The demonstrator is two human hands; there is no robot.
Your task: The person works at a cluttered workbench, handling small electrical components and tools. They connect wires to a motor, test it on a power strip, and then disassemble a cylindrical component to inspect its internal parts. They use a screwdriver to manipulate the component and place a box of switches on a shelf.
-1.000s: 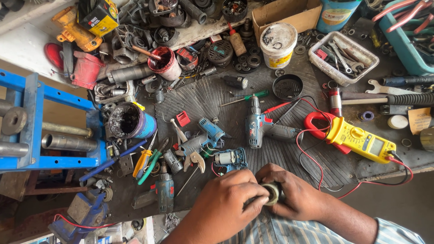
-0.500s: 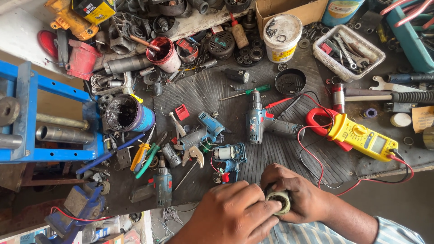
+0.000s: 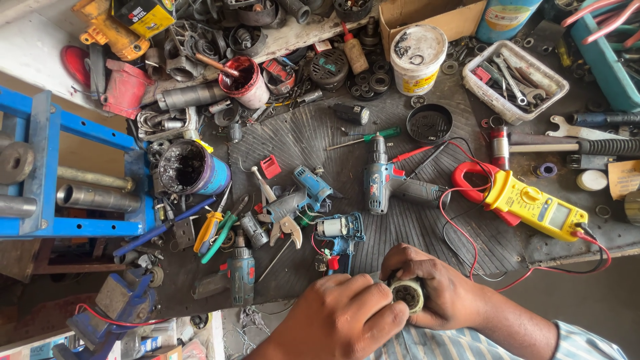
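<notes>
Head view, right hand [image 3: 443, 293] gripping round motor part [image 3: 408, 294], left hand [image 3: 347, 317] pinching it

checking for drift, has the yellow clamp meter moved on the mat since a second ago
No. The yellow clamp meter lies just as before beside the blue cordless drill; only the head camera shifted a little.

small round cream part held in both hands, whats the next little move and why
Probably keep the small round cream-coloured part cupped in the right hand and turn it slightly with the left hand. Its open face with dark holes points up, and the left fingers pinch its rim just off the ribbed black rubber mat.
</notes>
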